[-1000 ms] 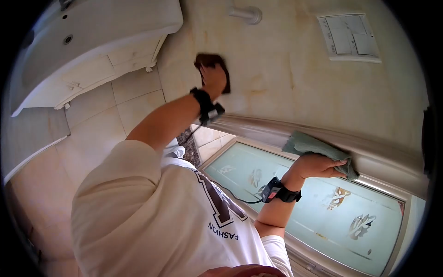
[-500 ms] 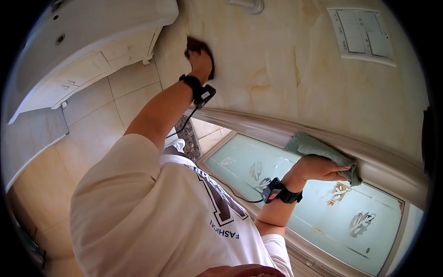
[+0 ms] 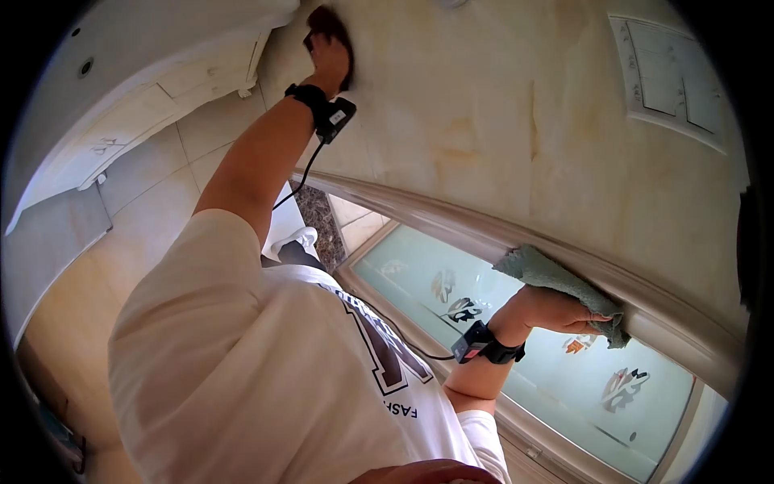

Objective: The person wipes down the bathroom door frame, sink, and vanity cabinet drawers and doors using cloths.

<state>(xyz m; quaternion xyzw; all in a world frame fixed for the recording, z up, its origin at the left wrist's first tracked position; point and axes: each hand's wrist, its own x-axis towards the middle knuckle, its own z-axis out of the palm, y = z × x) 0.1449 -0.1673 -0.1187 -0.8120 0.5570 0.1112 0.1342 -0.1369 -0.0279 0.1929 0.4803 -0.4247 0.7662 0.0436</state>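
Observation:
My left hand [image 3: 329, 63] reaches up the wall and presses a dark brown cloth [image 3: 329, 22] against the marbled tile. Motion smears the fingers a little, and part of the cloth is hidden under them. Lower right, my right hand [image 3: 556, 310] is closed on a grey-green cloth [image 3: 556, 274], which lies along the beige door frame [image 3: 451, 230]. Its fingers are curled around the lower end of the cloth, with a loose corner hanging past them. Both wrists wear a black strap with a small cabled box.
A frosted glass door [image 3: 411, 262] with leaf patterns stands by my right arm. A white switch panel [image 3: 669, 77] is on the tiled wall [image 3: 476, 97]. At the left are a white basin [image 3: 153, 40] and its cabinet [image 3: 121, 129]. A white shoe [image 3: 298, 240] shows below.
My left hand has moved up the wall with the brown cloth. My right hand stays at the door frame with the grey-green cloth. The whole view has shifted somewhat.

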